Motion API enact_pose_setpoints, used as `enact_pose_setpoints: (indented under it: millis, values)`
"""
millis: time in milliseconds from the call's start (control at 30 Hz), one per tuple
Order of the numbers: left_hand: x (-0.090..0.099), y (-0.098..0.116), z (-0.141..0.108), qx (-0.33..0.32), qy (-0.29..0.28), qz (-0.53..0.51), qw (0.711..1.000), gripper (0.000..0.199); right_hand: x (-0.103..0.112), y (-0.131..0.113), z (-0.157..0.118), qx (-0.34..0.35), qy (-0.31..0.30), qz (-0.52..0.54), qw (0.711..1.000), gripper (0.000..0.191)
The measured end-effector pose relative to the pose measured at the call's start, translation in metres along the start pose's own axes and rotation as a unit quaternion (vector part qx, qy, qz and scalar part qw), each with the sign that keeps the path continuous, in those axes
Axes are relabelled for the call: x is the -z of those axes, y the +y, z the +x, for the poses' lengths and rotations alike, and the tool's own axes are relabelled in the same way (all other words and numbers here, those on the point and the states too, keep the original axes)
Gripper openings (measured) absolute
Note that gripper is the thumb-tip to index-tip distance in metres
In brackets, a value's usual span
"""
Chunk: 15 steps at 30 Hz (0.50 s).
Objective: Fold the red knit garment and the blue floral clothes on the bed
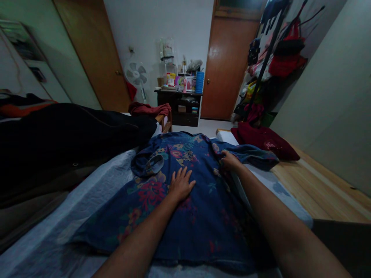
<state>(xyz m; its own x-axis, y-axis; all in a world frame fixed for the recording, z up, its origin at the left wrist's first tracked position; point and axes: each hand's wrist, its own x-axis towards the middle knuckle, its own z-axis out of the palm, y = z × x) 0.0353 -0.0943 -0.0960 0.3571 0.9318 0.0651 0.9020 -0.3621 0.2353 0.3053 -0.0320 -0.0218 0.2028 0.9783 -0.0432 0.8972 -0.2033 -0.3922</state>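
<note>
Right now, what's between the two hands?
Only the blue flowery garment lies between the left hand and the right hand; the head view shows it.

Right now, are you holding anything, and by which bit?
The right hand seems to pinch the flowered garment near its right-side sleeve; the left hand lies flat on it.

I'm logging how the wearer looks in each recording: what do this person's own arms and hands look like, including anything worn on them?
The left hand and right hand are gloveless. No sleeve covers either forearm as far as it shows, and no watch or bracelet is visible. The left hand shows no ring; the right fingers are too unclear to tell.
</note>
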Motion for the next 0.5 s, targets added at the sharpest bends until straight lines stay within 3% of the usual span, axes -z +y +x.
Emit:
enact_pose_setpoints:
  millis: [167, 367, 500]
  values:
    - [-0.007, -0.006, -0.002, -0.009, 0.003, -0.007, 1.000, 0.064, 0.010, 0.004, 0.011, -0.019, 0.044, -0.015, 0.999, 0.032]
    - [-0.007, -0.006, -0.002, -0.011, 0.003, -0.013, 1.000, 0.066, 0.032, 0.029, 0.002, -0.062, 0.129, -0.073, 0.987, 0.033]
    - [-0.004, -0.005, -0.002, -0.011, -0.010, -0.010, 1.000, 0.071, 0.031, 0.041, -0.001, -0.046, 0.118, -0.133, 0.983, 0.037]
